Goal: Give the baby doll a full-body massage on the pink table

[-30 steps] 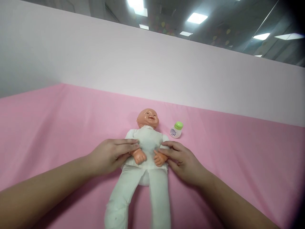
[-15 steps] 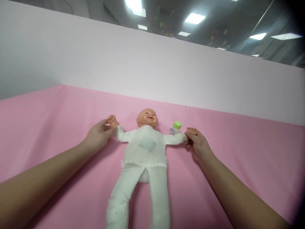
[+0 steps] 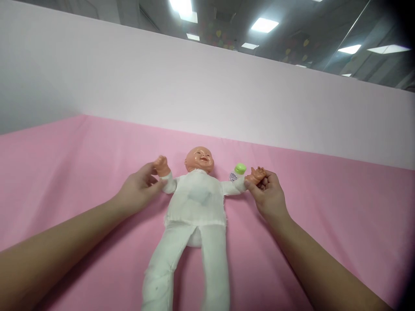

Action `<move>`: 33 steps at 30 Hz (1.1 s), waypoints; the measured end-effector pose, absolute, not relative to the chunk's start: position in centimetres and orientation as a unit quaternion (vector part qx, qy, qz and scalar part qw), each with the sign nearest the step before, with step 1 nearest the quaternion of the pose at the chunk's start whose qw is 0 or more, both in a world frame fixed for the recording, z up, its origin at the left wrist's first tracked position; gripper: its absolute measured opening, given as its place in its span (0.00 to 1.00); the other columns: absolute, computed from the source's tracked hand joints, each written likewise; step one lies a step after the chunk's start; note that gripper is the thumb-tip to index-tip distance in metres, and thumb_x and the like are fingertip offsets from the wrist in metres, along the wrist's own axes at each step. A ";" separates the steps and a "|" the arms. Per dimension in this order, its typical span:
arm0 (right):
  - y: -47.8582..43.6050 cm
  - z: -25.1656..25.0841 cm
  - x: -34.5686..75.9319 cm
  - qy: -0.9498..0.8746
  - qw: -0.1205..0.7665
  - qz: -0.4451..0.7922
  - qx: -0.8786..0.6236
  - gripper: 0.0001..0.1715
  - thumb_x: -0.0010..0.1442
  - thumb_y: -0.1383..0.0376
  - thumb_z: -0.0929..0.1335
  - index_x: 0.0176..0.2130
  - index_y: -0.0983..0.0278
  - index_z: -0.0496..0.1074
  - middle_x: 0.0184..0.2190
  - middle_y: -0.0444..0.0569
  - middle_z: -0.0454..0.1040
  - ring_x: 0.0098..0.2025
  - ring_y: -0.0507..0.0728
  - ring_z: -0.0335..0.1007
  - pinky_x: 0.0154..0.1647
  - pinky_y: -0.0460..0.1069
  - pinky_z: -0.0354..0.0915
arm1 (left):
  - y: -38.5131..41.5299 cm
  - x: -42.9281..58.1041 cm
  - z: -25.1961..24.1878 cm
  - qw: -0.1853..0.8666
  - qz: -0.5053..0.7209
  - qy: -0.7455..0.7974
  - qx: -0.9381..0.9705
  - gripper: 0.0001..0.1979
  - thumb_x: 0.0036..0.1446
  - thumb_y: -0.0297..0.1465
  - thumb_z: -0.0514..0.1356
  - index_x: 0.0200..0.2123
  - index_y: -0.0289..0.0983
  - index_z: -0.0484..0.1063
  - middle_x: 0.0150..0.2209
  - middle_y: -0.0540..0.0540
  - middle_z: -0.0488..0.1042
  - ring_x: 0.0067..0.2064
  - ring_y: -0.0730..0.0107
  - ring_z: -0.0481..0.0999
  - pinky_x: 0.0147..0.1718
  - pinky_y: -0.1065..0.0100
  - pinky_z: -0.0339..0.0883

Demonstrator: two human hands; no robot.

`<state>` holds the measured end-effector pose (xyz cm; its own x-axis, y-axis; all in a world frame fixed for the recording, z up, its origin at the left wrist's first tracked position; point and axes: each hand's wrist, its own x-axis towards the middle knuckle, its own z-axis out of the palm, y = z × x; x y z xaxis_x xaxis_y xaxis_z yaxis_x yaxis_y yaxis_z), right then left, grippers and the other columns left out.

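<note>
A baby doll (image 3: 196,198) with a white cloth body and a hard plastic head lies face up, its arms spread to both sides. My left hand (image 3: 141,188) is closed on the doll's arm at the left, thumb and fingers around the wrist. At the right, my right hand (image 3: 269,194) grips the doll's other arm near its plastic hand, the thumb at the wrist and the fingers behind. Just behind that arm stands a small bottle (image 3: 240,169) with a green cap; its lower part is hidden by the arm.
A pink cover (image 3: 106,160) is spread under the doll. Behind it rises a white wall or panel (image 3: 181,90), with dark glass (image 3: 223,21) above it reflecting ceiling lights.
Both doll hands have moved inward toward its body, and the arms look more bent. My hands have moved in with them, keeping hold.
</note>
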<state>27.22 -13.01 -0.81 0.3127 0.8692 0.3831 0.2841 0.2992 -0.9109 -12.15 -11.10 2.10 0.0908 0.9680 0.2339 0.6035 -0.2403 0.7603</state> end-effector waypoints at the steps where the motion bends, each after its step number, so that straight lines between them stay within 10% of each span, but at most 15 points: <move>1: -13.7 -0.5 26.3 -0.559 0.594 0.217 -0.536 0.35 0.56 0.56 0.78 0.58 0.57 0.66 0.55 0.53 0.75 0.49 0.60 0.76 0.47 0.56 0.75 | -11.8 -11.7 2.3 0.218 0.347 0.552 0.726 0.28 0.61 0.48 0.62 0.61 0.45 0.69 0.40 0.48 0.80 0.36 0.61 0.78 0.35 0.65 0.71; 6: -16.4 0.7 22.6 -0.786 0.406 0.024 -0.465 0.19 0.64 0.68 0.69 0.54 0.55 0.74 0.49 0.50 0.79 0.48 0.63 0.73 0.53 0.62 0.72 | -13.1 -10.6 1.8 0.087 0.278 0.422 0.859 0.24 0.68 0.44 0.56 0.64 0.48 0.70 0.55 0.44 0.77 0.47 0.58 0.79 0.46 0.62 0.72; 16: -16.0 -0.5 22.3 -0.855 0.339 0.009 -0.392 0.26 0.69 0.70 0.65 0.63 0.52 0.72 0.60 0.49 0.74 0.61 0.64 0.69 0.64 0.66 0.67 | -12.9 -10.4 0.8 0.074 0.225 0.394 0.888 0.23 0.71 0.41 0.52 0.66 0.51 0.69 0.59 0.43 0.73 0.51 0.57 0.79 0.47 0.60 0.72; 22: -14.6 -0.2 24.3 -0.650 0.475 0.207 -0.555 0.32 0.64 0.55 0.73 0.65 0.52 0.67 0.55 0.50 0.78 0.44 0.60 0.78 0.47 0.58 0.76 | -11.8 -11.0 0.8 0.264 0.395 0.532 0.701 0.29 0.64 0.48 0.60 0.65 0.47 0.63 0.50 0.45 0.78 0.34 0.63 0.80 0.35 0.63 0.74; 26: -12.5 -0.8 27.4 -0.530 0.584 0.301 -0.536 0.41 0.61 0.50 0.75 0.67 0.54 0.62 0.57 0.51 0.77 0.50 0.59 0.77 0.48 0.54 0.75 | -9.5 -12.9 0.4 0.342 0.452 0.570 0.595 0.28 0.61 0.50 0.63 0.58 0.40 0.67 0.37 0.46 0.78 0.28 0.65 0.76 0.27 0.65 0.71; 33: -10.5 -1.9 30.4 -0.455 0.500 0.351 -0.648 0.30 0.54 0.47 0.77 0.49 0.62 0.74 0.28 0.46 0.78 0.22 0.54 0.68 0.18 0.46 0.61 | -7.5 -14.4 -0.1 0.405 0.447 0.607 0.518 0.30 0.55 0.47 0.67 0.56 0.39 0.68 0.30 0.48 0.76 0.28 0.62 0.76 0.23 0.67 0.66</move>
